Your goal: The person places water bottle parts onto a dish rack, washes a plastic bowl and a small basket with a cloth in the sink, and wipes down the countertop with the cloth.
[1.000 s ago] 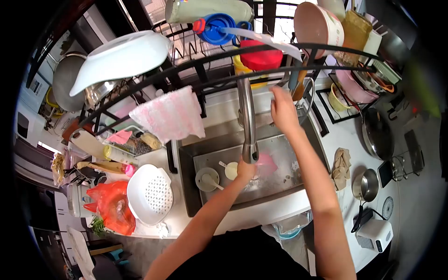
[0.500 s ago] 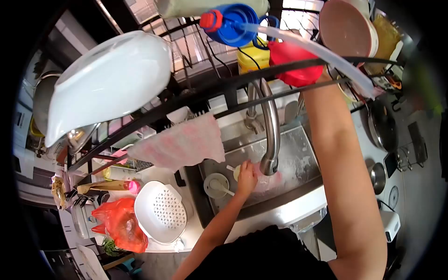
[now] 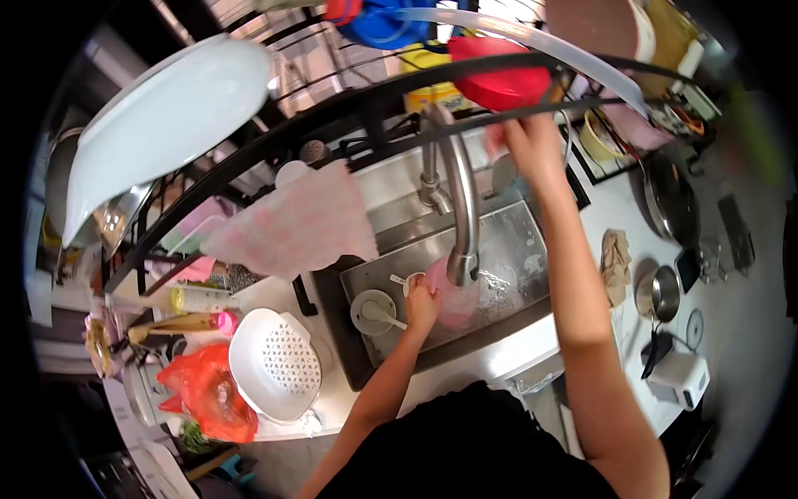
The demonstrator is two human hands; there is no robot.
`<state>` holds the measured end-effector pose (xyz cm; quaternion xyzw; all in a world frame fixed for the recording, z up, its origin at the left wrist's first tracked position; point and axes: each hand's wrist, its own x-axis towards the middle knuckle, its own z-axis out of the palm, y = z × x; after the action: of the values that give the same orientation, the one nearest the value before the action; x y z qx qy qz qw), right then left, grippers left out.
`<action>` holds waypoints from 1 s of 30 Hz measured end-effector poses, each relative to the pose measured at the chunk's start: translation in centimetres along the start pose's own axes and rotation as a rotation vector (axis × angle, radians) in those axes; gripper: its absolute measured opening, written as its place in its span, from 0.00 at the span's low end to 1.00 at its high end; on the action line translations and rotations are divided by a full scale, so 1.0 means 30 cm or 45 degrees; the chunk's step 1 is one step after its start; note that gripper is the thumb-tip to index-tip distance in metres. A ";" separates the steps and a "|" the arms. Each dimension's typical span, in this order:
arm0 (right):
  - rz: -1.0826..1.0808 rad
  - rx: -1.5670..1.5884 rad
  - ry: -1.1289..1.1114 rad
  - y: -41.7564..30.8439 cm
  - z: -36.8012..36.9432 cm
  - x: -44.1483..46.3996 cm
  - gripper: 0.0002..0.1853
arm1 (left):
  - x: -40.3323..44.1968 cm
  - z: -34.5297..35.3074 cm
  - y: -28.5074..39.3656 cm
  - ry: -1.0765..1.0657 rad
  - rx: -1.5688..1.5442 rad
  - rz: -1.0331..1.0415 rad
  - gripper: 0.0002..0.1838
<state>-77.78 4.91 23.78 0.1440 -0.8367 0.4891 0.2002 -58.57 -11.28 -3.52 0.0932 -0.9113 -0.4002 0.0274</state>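
My left hand [image 3: 423, 306] is in the steel sink [image 3: 366, 270], its fingers closed beside a pink translucent container [image 3: 455, 301] under the faucet [image 3: 463, 200]. A small pale piece with a white handle [image 3: 399, 280] shows just past those fingers; which item they grip is unclear. Left of the hand sits a white bowl [image 3: 362, 321] with a white spoon [image 3: 381, 313] in it. My right hand [image 3: 532, 150] is raised behind the faucet, below a red bowl [image 3: 503, 75] on the rack. Its fingers are blurred and partly hidden, with a reddish smear beside them.
A black rack [image 3: 332, 108] crosses above the sink, carrying a large white dish [image 3: 166, 125] and a hanging cloth [image 3: 295, 220]. A white strainer basket [image 3: 274, 366] and red plastic bag [image 3: 208, 391] stand at left. A small pot [image 3: 658, 293] is on the right counter.
My right hand has come down from behind the red bowl to below the rack bar. My left hand stays in the sink, now against the pink container. The whole view has shifted slightly.
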 end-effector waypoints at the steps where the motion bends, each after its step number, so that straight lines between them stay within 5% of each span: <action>1: 0.386 0.499 -0.072 0.011 -0.025 -0.172 0.09 | -0.004 0.002 0.001 -0.004 0.035 -0.036 0.15; 2: 0.396 0.359 -0.097 0.124 -0.026 -0.329 0.11 | -0.002 0.020 -0.004 0.059 0.022 -0.074 0.15; 4: 0.828 0.642 -0.139 0.340 0.087 -0.674 0.08 | -0.016 0.071 -0.031 -0.001 -0.036 0.028 0.18; 5: 1.027 0.467 -0.445 0.411 0.134 -0.794 0.11 | -0.024 0.065 0.006 -0.056 -0.029 -0.053 0.17; 7: 1.514 0.922 -0.357 0.406 0.296 -0.915 0.10 | -0.050 0.065 0.060 -0.085 -0.023 -0.053 0.17; 10: 1.405 0.818 -0.338 0.483 0.450 -0.872 0.11 | -0.113 0.048 0.086 0.006 0.014 0.020 0.18; 12: 1.586 1.424 -0.224 0.628 0.483 -0.828 0.18 | -0.148 0.030 0.079 0.043 0.041 0.060 0.18; 14: 1.700 1.352 -0.112 0.598 0.475 -0.798 0.17 | -0.163 0.021 0.051 0.185 0.262 0.385 0.20; 18: 1.478 1.045 -0.191 0.449 0.519 -0.835 0.16 | -0.086 -0.003 0.115 0.272 0.138 0.192 0.20; 20: 1.377 1.126 -0.487 0.426 0.490 -0.813 0.16 | -0.061 0.019 0.080 0.287 0.136 0.260 0.22; 22: 1.375 1.310 -0.540 0.672 0.472 -0.796 0.18 | -0.055 0.050 0.041 0.287 0.254 0.397 0.24; 24: 1.546 1.728 -0.770 0.719 0.422 -0.729 0.18 | -0.085 0.055 0.043 0.257 0.177 0.397 0.23; 26: 1.496 1.636 -0.702 0.640 0.449 -0.753 0.20 | -0.096 0.037 0.056 0.236 -0.386 0.286 0.22; 28: 1.430 1.079 -0.361 0.487 0.464 -0.778 0.20 | -0.044 0.023 0.044 0.395 -0.505 0.279 0.23; 30: 1.199 1.064 -0.443 0.358 0.471 -0.815 0.19 | 0.037 0.013 0.021 0.053 -1.213 -0.113 0.27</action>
<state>-63.74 -1.22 -2.26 -0.0951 -0.5698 0.7782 -0.2465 -59.81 -10.78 -3.35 0.1170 -0.6209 -0.7721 0.0683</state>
